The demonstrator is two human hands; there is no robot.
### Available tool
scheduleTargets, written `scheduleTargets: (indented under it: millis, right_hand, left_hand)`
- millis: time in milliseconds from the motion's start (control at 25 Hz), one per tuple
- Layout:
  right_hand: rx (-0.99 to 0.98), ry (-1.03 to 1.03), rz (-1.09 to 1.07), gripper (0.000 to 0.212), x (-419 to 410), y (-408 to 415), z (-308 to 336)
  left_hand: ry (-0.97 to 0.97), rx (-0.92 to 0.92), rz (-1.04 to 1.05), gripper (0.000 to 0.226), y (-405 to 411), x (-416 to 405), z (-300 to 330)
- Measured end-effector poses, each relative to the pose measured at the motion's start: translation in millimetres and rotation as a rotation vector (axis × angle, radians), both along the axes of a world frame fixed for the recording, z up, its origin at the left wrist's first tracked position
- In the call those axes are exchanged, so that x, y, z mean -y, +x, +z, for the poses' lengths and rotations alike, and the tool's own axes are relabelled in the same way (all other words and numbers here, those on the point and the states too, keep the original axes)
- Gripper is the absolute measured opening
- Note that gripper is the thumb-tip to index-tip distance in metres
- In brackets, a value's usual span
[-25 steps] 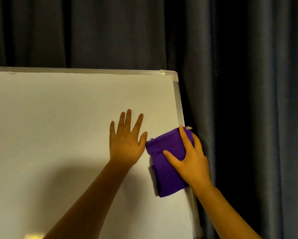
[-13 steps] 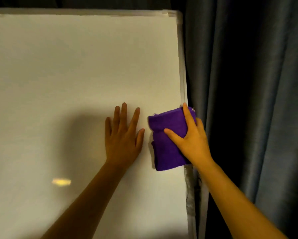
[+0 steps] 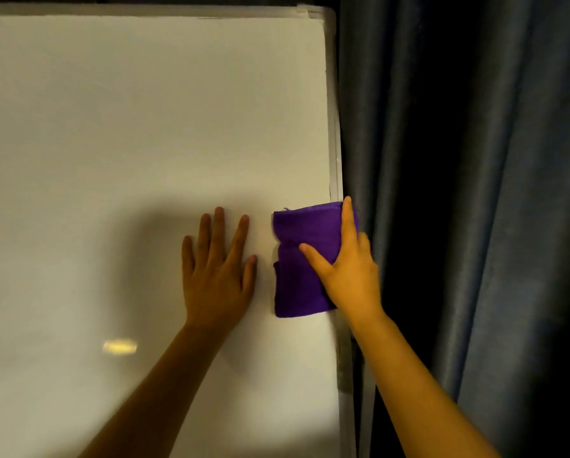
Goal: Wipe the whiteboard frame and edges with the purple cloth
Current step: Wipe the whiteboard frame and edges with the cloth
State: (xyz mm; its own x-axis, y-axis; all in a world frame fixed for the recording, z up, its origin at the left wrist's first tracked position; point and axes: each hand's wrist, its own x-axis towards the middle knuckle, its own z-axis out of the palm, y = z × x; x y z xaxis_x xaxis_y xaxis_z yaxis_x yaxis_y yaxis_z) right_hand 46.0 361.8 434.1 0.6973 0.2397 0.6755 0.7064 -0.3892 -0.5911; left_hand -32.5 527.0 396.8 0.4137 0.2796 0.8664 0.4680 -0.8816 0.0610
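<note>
- Two bare forearms come up from the bottom edge of the view and reach to the whiteboard (image 3: pixel 144 127).
- The left hand (image 3: pixel 217 276) lies flat on the white surface, palm down. Its fingers are straight and a little spread, and it holds nothing.
- Just beside it, to the right, the right hand (image 3: pixel 349 269) presses the purple cloth (image 3: pixel 300 259) against the board. The thumb points to the left across the cloth, the index finger lies straight up along the right side of it, and the other fingers go round the board's edge, so I cannot tell how much they curl there.
- The cloth is folded into a thick pad. It sits on the right side of the board, about at mid height, and covers the frame (image 3: pixel 333 127) at that place. The two hands are near but do not touch.
- The pale frame runs up from the cloth to the top right corner, and then along the top edge.
- A small yellowish reflection (image 3: pixel 120 346) shows on the board, low on the left.
- Behind the board hangs a dark grey curtain (image 3: pixel 475 193) in long folds.
</note>
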Motion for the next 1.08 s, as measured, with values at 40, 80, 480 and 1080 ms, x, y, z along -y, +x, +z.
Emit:
scheduleTargets:
  millis: [40,80,480,1080]
  right_hand:
    - [0.000,-0.035,-0.015,0.091,2.9,-4.5,-3.5]
    - [0.014,-0.072,-0.021,0.092,5.7,-8.7,-7.4]
    - [0.305,-0.623,-0.340,0.086,24.8,-16.3,5.2]
    - [0.098,-0.371,-0.394,0.074,32.7,-78.1,-168.7]
  left_hand:
    - [-0.003,0.002,-0.005,0.061,-1.2,1.8,-0.2]
    - [-0.008,0.006,-0.010,0.061,-2.1,3.5,-0.5]
    - [-0.025,-0.041,-0.010,0.061,-3.6,13.7,-18.8]
    - [0.090,-0.125,-0.120,0.061,-12.3,5.3,-39.6]
